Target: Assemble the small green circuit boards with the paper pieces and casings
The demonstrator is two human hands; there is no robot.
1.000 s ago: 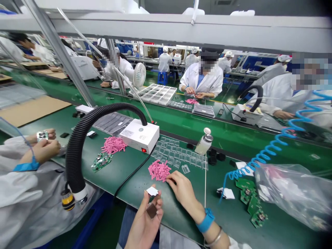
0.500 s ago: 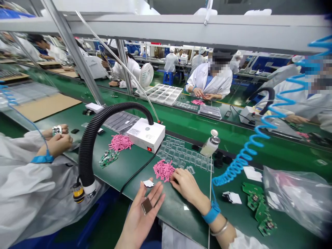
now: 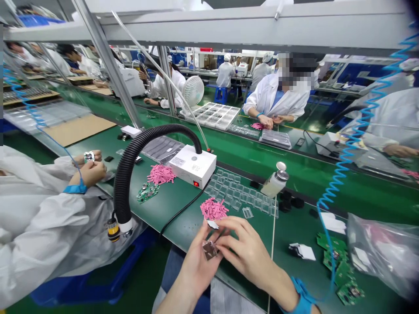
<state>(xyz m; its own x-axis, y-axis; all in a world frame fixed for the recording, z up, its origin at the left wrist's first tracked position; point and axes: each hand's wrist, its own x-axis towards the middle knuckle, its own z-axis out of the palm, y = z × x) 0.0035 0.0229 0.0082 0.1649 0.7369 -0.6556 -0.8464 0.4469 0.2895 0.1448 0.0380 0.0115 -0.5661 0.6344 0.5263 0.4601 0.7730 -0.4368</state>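
Observation:
My left hand (image 3: pixel 200 264) is cupped around a small square panel (image 3: pixel 208 250) with a brown, shiny face and a pale edge. A white-topped piece with a dark edge (image 3: pixel 213 224) sits at that hand's thumb and fingertips. My right hand (image 3: pixel 250 250), a blue strap (image 3: pixel 299 296) round its wrist, has its fingertips pinched together at the panel's right edge. What the pinch holds is too small to make out. Just beyond both hands lies a heap of pink strips (image 3: pixel 213 209), and rows of clear plastic frames (image 3: pixel 234 192) are laid out behind it.
A white box (image 3: pixel 193 165) with a bent black hose (image 3: pixel 122 187) stands to the left. A dispenser bottle (image 3: pixel 275 181) is behind the frames. Green circuit boards (image 3: pixel 340 268) and a clear bag (image 3: pixel 382 253) lie right. A co-worker's hands (image 3: pixel 91 168) work at left.
My right hand has left the pink strips and come to the panel in my left hand. The left hand has curled up from an open palm. The view has shifted slightly.

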